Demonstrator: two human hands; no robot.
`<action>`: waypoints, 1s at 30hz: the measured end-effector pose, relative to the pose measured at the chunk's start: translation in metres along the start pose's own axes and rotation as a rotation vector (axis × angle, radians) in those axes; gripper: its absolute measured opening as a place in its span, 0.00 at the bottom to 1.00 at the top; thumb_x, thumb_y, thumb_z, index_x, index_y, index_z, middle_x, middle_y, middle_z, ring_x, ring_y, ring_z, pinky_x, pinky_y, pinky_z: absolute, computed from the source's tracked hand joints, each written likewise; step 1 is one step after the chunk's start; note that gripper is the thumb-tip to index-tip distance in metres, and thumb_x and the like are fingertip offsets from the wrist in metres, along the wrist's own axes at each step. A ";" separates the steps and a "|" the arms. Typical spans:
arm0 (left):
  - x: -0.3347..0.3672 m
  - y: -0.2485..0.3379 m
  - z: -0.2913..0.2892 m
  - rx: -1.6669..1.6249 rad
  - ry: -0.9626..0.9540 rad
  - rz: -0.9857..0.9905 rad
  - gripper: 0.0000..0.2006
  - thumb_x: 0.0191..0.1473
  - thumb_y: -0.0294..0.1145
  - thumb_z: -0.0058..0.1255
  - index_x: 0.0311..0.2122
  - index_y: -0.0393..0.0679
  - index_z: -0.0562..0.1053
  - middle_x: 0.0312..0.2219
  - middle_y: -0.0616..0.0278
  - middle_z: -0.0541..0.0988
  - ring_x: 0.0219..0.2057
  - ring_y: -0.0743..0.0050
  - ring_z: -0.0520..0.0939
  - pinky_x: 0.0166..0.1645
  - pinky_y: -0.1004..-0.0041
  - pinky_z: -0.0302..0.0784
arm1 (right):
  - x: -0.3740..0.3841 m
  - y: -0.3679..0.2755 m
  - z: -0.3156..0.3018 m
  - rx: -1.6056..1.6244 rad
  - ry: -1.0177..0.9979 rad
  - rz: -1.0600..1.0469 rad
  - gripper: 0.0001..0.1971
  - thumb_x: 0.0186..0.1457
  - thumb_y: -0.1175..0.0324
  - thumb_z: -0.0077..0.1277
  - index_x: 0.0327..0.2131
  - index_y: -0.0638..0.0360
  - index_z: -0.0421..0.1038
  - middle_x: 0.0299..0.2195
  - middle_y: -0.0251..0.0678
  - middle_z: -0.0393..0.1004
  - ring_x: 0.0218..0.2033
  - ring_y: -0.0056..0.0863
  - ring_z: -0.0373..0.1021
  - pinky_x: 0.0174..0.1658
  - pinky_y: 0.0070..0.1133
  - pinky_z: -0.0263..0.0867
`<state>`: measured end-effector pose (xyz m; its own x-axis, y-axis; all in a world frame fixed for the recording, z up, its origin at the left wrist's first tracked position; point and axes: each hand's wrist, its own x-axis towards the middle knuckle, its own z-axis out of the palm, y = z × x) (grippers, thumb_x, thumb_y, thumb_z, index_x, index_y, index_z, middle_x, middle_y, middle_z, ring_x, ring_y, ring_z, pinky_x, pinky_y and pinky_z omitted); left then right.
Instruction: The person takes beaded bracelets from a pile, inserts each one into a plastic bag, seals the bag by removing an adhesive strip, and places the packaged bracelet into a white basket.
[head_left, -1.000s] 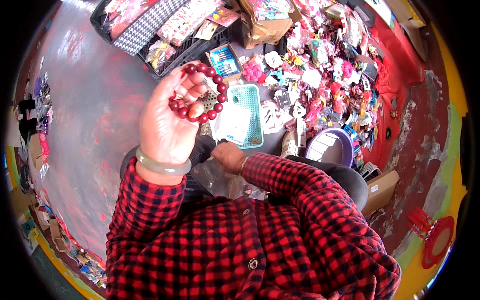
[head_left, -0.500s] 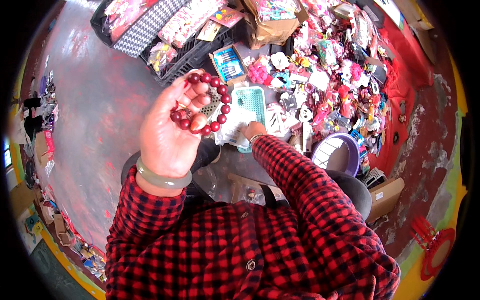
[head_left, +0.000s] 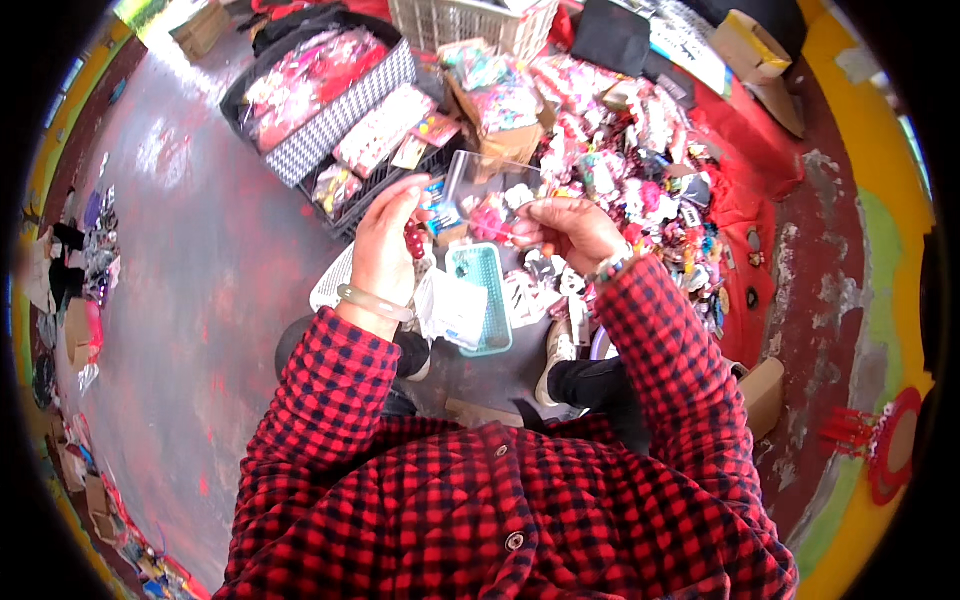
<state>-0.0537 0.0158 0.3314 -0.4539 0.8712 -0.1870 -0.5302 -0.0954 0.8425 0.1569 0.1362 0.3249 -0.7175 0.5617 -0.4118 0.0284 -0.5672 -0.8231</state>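
My left hand (head_left: 383, 245) is raised with its fingers curled round a dark red bead bracelet (head_left: 415, 240); only a few beads show beside the palm. To its right, my right hand (head_left: 575, 228) pinches the edge of a clear plastic bag (head_left: 490, 172). The bag stretches between the two hands and looks flat. Whether the left fingertips also touch it, I cannot tell. Below the hands stands a mint-green plastic basket (head_left: 495, 335), with white plastic bags (head_left: 450, 308) lying over its left side.
Beyond the hands are a houndstooth-sided bin (head_left: 350, 120) of packaged goods, a black crate (head_left: 350, 205) and a cardboard box (head_left: 500, 140). A heap of small accessories (head_left: 640, 180) spreads over red cloth (head_left: 745, 240) at the right. A pale crate (head_left: 475, 25) stands farther back.
My right hand has come up from the green basket and now holds the clear bag. The left hand has turned, so the bracelet is mostly hidden. The view has shifted, showing more of the far side.
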 end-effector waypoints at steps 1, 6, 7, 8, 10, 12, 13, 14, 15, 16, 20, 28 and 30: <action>-0.004 0.004 0.007 0.070 -0.030 0.023 0.12 0.53 0.33 0.46 0.41 0.39 0.71 0.32 0.65 0.75 0.31 0.80 0.73 0.34 0.81 0.67 | -0.017 -0.008 0.005 -0.030 -0.051 -0.065 0.12 0.55 0.67 0.43 0.39 0.66 0.68 0.32 0.39 0.75 0.32 0.23 0.73 0.25 0.11 0.64; -0.022 0.014 0.023 0.012 -0.253 -0.083 0.22 0.52 0.46 0.47 0.44 0.38 0.68 0.36 0.64 0.74 0.35 0.81 0.72 0.34 0.82 0.65 | -0.087 -0.012 0.039 0.052 -0.158 -0.304 0.16 0.57 0.62 0.39 0.42 0.65 0.66 0.31 0.33 0.72 0.32 0.20 0.70 0.31 0.14 0.66; -0.026 0.017 0.026 0.008 -0.326 -0.104 0.21 0.52 0.45 0.47 0.43 0.37 0.68 0.36 0.63 0.74 0.35 0.80 0.73 0.34 0.82 0.65 | -0.094 -0.010 0.039 0.043 -0.168 -0.331 0.16 0.57 0.62 0.40 0.42 0.65 0.66 0.31 0.33 0.72 0.32 0.21 0.70 0.32 0.14 0.66; -0.031 0.020 0.028 0.009 -0.394 -0.125 0.20 0.52 0.44 0.47 0.42 0.37 0.69 0.36 0.62 0.74 0.35 0.79 0.73 0.34 0.81 0.66 | -0.098 -0.007 0.038 0.037 -0.181 -0.355 0.16 0.57 0.62 0.40 0.42 0.65 0.66 0.31 0.33 0.72 0.32 0.21 0.70 0.32 0.14 0.66; -0.042 0.023 0.032 0.050 -0.459 -0.124 0.18 0.53 0.42 0.46 0.40 0.36 0.70 0.35 0.61 0.75 0.34 0.78 0.74 0.35 0.80 0.67 | -0.104 -0.008 0.036 0.028 -0.168 -0.367 0.16 0.58 0.63 0.39 0.42 0.66 0.66 0.31 0.34 0.72 0.32 0.22 0.70 0.34 0.15 0.67; -0.052 0.022 0.034 0.139 -0.451 -0.076 0.15 0.53 0.38 0.46 0.38 0.36 0.71 0.33 0.60 0.76 0.32 0.77 0.74 0.35 0.79 0.68 | -0.107 -0.008 0.032 0.036 -0.151 -0.377 0.15 0.58 0.64 0.39 0.42 0.67 0.66 0.30 0.35 0.72 0.32 0.22 0.70 0.34 0.15 0.67; -0.055 0.024 0.038 0.171 -0.407 -0.087 0.12 0.54 0.34 0.45 0.36 0.36 0.72 0.31 0.60 0.76 0.31 0.78 0.74 0.34 0.80 0.68 | -0.108 -0.009 0.030 0.047 -0.140 -0.380 0.15 0.58 0.65 0.40 0.41 0.67 0.66 0.30 0.35 0.72 0.31 0.21 0.70 0.33 0.15 0.67; -0.058 0.024 0.039 0.178 -0.411 -0.084 0.12 0.54 0.34 0.45 0.36 0.35 0.72 0.31 0.61 0.76 0.31 0.78 0.74 0.34 0.80 0.68 | -0.108 -0.009 0.028 0.058 -0.131 -0.380 0.14 0.57 0.66 0.40 0.41 0.68 0.66 0.29 0.36 0.73 0.30 0.21 0.70 0.32 0.15 0.68; -0.061 0.024 0.041 0.185 -0.412 -0.079 0.12 0.54 0.34 0.45 0.36 0.35 0.72 0.31 0.61 0.76 0.31 0.78 0.74 0.34 0.80 0.67 | -0.109 -0.011 0.027 0.051 -0.120 -0.382 0.14 0.57 0.66 0.40 0.40 0.68 0.66 0.28 0.36 0.73 0.30 0.22 0.71 0.32 0.15 0.68; -0.064 0.025 0.042 0.192 -0.410 -0.074 0.12 0.54 0.34 0.45 0.36 0.35 0.72 0.31 0.61 0.76 0.31 0.79 0.74 0.34 0.81 0.67 | -0.107 -0.009 0.023 0.058 -0.119 -0.391 0.13 0.57 0.67 0.40 0.39 0.68 0.66 0.28 0.37 0.73 0.29 0.23 0.71 0.32 0.16 0.68; -0.074 0.030 0.057 0.288 -0.430 -0.065 0.13 0.55 0.34 0.44 0.38 0.35 0.72 0.31 0.62 0.76 0.31 0.80 0.74 0.35 0.81 0.67 | -0.111 -0.011 0.012 0.075 -0.050 -0.372 0.11 0.57 0.68 0.41 0.37 0.65 0.68 0.27 0.37 0.74 0.29 0.23 0.71 0.31 0.16 0.68; -0.075 0.030 0.072 0.706 -0.415 0.256 0.09 0.54 0.31 0.45 0.35 0.38 0.74 0.23 0.71 0.73 0.26 0.85 0.70 0.31 0.83 0.65 | -0.101 -0.010 -0.005 -0.364 0.365 -0.823 0.21 0.47 0.71 0.52 0.46 0.59 0.63 0.41 0.34 0.67 0.38 0.20 0.65 0.39 0.16 0.62; -0.073 0.029 0.072 0.921 -0.434 0.490 0.07 0.52 0.28 0.46 0.34 0.37 0.74 0.23 0.64 0.73 0.25 0.77 0.72 0.31 0.79 0.67 | -0.112 -0.017 0.005 -0.645 0.554 -1.055 0.22 0.44 0.72 0.54 0.46 0.58 0.64 0.41 0.33 0.67 0.38 0.19 0.65 0.35 0.15 0.62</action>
<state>0.0155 -0.0156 0.4054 -0.0852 0.9482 0.3061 0.4482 -0.2379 0.8617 0.2333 0.0801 0.3869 -0.2318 0.8036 0.5481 0.0719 0.5761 -0.8142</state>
